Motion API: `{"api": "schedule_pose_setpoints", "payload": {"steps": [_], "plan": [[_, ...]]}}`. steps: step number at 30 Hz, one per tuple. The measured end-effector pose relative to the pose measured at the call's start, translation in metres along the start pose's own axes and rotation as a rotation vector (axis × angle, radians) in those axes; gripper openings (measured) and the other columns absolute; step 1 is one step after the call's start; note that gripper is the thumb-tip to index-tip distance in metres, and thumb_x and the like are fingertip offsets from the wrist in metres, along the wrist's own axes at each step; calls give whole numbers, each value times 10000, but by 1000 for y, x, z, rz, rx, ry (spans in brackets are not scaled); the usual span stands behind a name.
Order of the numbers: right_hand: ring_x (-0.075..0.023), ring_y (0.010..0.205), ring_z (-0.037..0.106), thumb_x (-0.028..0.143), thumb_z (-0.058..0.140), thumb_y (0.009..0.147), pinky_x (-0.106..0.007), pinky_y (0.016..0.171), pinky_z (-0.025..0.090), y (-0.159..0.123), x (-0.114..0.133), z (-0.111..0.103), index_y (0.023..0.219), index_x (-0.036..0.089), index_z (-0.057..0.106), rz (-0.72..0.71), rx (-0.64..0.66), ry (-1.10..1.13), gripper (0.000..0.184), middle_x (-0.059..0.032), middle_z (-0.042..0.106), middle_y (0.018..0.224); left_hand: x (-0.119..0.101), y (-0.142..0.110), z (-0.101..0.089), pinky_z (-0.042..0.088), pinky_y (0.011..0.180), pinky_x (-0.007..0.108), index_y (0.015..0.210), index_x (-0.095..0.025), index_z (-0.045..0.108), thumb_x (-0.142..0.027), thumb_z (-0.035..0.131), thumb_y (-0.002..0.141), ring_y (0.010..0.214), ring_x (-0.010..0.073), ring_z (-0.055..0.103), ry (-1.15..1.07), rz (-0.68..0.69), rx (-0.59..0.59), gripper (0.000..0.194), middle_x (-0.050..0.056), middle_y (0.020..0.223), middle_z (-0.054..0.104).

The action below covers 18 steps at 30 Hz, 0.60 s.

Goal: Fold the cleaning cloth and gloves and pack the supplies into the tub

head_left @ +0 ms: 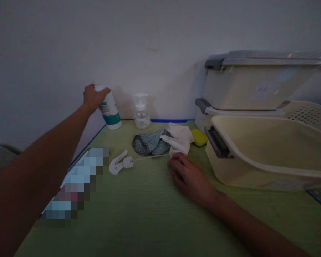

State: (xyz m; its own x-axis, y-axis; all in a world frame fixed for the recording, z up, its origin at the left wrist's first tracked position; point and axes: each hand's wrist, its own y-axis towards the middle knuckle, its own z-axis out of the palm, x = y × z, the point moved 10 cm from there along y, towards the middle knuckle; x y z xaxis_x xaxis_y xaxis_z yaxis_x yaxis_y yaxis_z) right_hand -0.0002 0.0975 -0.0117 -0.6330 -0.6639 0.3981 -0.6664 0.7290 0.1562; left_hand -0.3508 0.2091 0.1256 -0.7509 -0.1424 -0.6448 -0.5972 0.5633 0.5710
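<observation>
My left hand (pixel 95 96) is closed around the top of a white bottle with a green band (pixel 112 116), which tilts slightly at the back left of the table. My right hand (pixel 192 178) rests loosely curled on the table, its fingers apart, with nothing visible in its grasp. Just beyond its fingertips lies a crumpled white tissue (pixel 180 137). A white trigger spray head (pixel 121 163) lies to the left, its thin dip tube reaching toward my right fingertips; whether they touch it, I cannot tell. Behind the tube sits a bunched grey-blue cloth (pixel 151 142).
A clear pump bottle (pixel 142 114) stands by the wall. A yellow sponge (pixel 199 137) lies next to the tissue. At right are an open cream bin (pixel 238 171) and stacked lidded boxes (pixel 238 85). A pixelated flat object (pixel 77 178) lies under my left forearm.
</observation>
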Motion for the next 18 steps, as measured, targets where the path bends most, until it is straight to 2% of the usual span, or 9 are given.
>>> {"api": "schedule_pose_setpoints", "payload": {"steps": [4, 8, 18], "plan": [[-213, 958, 541, 108, 436, 825, -392, 860, 461, 0, 1, 0, 1004, 123, 549, -8, -1, -8, 212, -119, 502, 1109, -2, -9, -4, 493, 786, 364, 959, -36, 622, -252, 654, 705, 831, 210, 600, -60, -26, -8, 335, 134, 957, 652], [-211, 961, 539, 105, 440, 823, -382, 862, 458, 0, 0, 0, 996, 123, 548, 7, 8, -16, 205, -115, 503, 1102, -9, -18, -9, 472, 800, 371, 928, -24, 626, -230, 672, 690, 809, 203, 583, -106, -12, -10, 318, 135, 921, 647], [-196, 953, 536, 123, 437, 831, -353, 884, 436, -1, -1, -1, 1018, 130, 543, -22, -19, -17, 215, -105, 499, 1102, -22, -37, -10, 465, 760, 294, 905, -41, 605, -216, 638, 706, 720, 133, 528, -266, 56, 83, 267, 65, 857, 623]]}}
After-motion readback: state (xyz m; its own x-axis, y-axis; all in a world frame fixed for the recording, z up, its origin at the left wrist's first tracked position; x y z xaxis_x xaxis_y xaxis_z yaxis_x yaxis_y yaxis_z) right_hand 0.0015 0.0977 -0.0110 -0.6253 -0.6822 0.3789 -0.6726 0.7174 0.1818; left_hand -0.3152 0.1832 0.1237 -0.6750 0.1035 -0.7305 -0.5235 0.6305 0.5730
